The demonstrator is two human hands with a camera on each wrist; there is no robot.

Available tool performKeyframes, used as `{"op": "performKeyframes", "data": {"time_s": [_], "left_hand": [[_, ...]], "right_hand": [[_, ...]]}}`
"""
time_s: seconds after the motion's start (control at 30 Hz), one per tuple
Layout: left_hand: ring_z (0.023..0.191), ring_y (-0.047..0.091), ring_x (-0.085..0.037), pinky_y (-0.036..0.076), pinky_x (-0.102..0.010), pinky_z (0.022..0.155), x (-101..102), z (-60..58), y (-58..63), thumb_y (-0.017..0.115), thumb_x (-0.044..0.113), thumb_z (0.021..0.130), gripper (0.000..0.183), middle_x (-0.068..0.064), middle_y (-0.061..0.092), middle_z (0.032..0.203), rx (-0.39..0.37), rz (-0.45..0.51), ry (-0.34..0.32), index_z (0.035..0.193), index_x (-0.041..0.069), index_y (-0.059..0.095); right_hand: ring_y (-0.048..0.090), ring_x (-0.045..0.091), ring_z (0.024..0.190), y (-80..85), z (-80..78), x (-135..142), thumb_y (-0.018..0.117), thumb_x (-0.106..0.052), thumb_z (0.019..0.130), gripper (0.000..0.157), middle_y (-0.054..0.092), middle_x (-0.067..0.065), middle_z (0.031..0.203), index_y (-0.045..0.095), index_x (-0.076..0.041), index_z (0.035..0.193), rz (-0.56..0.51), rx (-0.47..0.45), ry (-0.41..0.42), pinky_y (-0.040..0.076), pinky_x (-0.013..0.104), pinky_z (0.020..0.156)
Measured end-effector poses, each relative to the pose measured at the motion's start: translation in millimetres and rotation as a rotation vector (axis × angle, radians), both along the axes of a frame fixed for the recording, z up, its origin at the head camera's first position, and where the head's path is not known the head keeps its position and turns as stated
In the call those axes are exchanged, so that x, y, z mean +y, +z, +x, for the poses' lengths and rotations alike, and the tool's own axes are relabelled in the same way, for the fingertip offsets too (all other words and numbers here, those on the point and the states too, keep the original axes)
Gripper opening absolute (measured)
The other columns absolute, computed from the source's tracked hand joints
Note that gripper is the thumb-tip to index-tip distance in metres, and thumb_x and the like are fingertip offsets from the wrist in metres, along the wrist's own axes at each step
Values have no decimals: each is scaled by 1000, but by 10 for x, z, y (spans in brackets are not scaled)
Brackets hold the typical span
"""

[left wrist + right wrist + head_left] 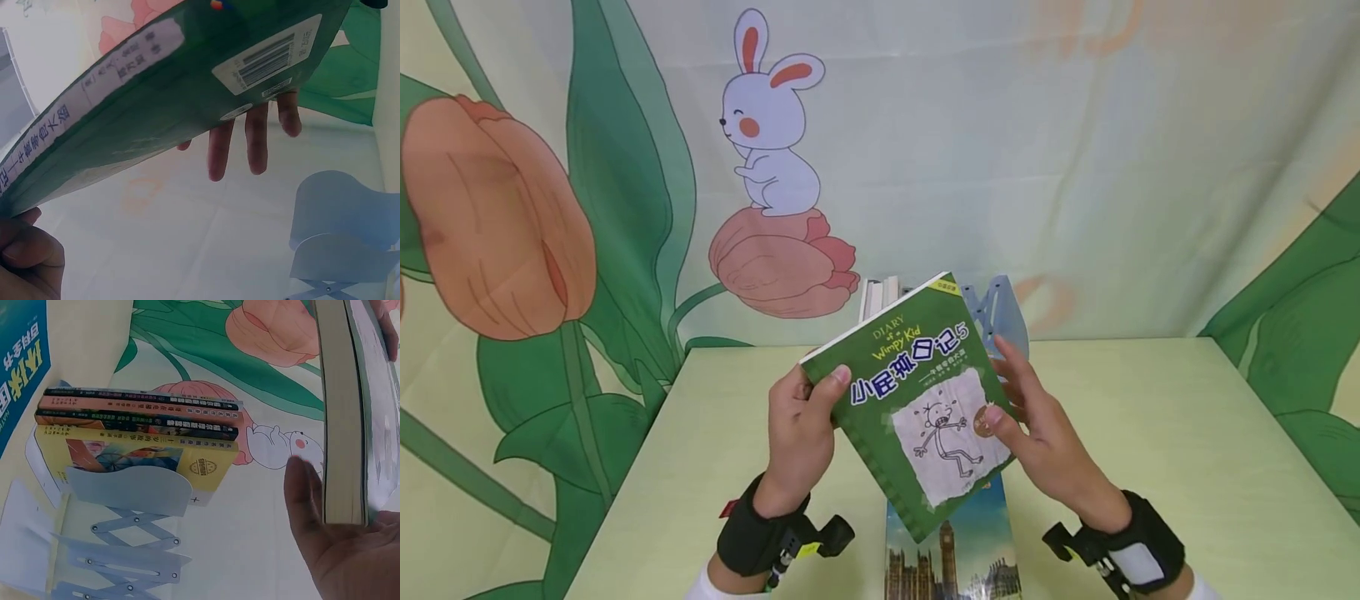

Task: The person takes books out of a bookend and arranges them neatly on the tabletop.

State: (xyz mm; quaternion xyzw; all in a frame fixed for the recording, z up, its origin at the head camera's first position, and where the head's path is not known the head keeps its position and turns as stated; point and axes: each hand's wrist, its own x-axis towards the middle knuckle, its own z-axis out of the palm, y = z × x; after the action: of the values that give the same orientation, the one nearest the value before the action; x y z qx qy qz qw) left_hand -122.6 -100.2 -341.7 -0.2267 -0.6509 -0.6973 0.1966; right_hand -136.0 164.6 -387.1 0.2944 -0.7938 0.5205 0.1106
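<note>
A green Diary of a Wimpy Kid book [917, 408] is held up, tilted, front cover facing the head camera. My left hand [801, 437] grips its left corner, thumb on the cover. On the opposite edge, my right hand [1048, 437] holds it with the thumb on the cover and the fingers behind. Those fingers [256, 140] extend past the back cover in the left wrist view. Pale page edges [342, 419] face the right wrist camera. Below the green book lies a blue book [951, 567] with a clock tower on its cover, partly hidden.
Behind the held book, a light-blue folding bookend [1003, 312] stands at the back of the pale table [1120, 500]. Several upright books [140, 419] stand in it, a yellow one nearest its plate. A printed curtain [955, 150] hangs behind the table.
</note>
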Motion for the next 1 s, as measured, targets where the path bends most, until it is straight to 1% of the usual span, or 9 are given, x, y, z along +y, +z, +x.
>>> {"op": "performKeyframes", "data": {"time_s": [0.13, 0.2, 0.27, 0.37, 0.47, 0.53, 0.63, 0.77, 1.0], "left_hand": [[81, 74, -9, 59, -31, 66, 4, -14, -6, 47, 7, 100, 29, 11, 74, 97, -30, 6, -19, 119, -12, 58], [81, 74, -10, 59, -31, 66, 12, -22, -11, 47, 7, 101, 29, 10, 74, 96, -43, 10, -30, 118, -13, 58], [79, 74, -10, 59, -31, 65, 20, -28, -19, 47, 7, 101, 28, 9, 74, 94, -63, 13, -35, 117, -12, 59], [78, 74, -12, 59, -32, 65, 24, -39, -33, 47, 9, 101, 28, 8, 74, 93, -91, 12, -38, 116, -11, 60], [77, 74, -13, 59, -33, 65, 23, -53, -46, 46, 11, 102, 28, 8, 74, 92, -114, 8, -43, 115, -10, 60], [76, 74, -13, 59, -33, 65, 23, -63, -52, 46, 13, 102, 29, 8, 74, 91, -125, 10, -50, 115, -10, 60], [77, 74, -13, 59, -33, 65, 28, -75, -60, 46, 14, 103, 30, 7, 74, 91, -135, 19, -73, 114, -10, 59], [78, 74, -13, 59, -33, 66, 44, -82, -60, 46, 16, 103, 31, 7, 74, 93, -141, 25, -98, 115, -11, 58], [77, 74, -12, 59, -32, 65, 64, -96, -46, 45, 18, 104, 32, 6, 73, 91, -144, 27, -99, 114, -10, 57]], "right_hand": [[65, 20, 108, -2, 14, 0, 47, -12, 103, 69, 51, 18, 138, 11, -27, 159, -27, -69, 81, 57, 34, 77], [65, 12, 99, -11, 18, -1, 47, -12, 103, 68, 55, 16, 131, 11, -27, 159, -24, -72, 89, 56, 32, 77], [64, 9, 96, -30, 19, 1, 45, -10, 104, 65, 58, 15, 127, 13, -25, 159, -23, -70, 90, 55, 31, 78], [65, 8, 92, -63, 20, 2, 41, -8, 104, 60, 62, 14, 119, 19, -22, 158, -36, -79, 90, 56, 31, 76], [68, 10, 91, -89, 31, -1, 37, -7, 105, 49, 66, 15, 114, 30, -18, 153, -70, -108, 101, 57, 32, 71], [69, 11, 84, -99, 43, -9, 37, -7, 106, 43, 68, 14, 107, 38, -14, 148, -91, -117, 100, 57, 33, 65], [71, 12, 74, -115, 63, -24, 37, -7, 105, 35, 70, 14, 99, 44, -12, 140, -123, -117, 83, 56, 34, 58], [70, 12, 66, -139, 82, -34, 36, -5, 105, 31, 71, 14, 92, 47, -10, 134, -162, -99, 53, 54, 35, 51], [69, 13, 64, -141, 169, -71, 34, -6, 106, 28, 70, 15, 88, 46, -5, 131, -223, -109, 40, 53, 35, 49]]}}
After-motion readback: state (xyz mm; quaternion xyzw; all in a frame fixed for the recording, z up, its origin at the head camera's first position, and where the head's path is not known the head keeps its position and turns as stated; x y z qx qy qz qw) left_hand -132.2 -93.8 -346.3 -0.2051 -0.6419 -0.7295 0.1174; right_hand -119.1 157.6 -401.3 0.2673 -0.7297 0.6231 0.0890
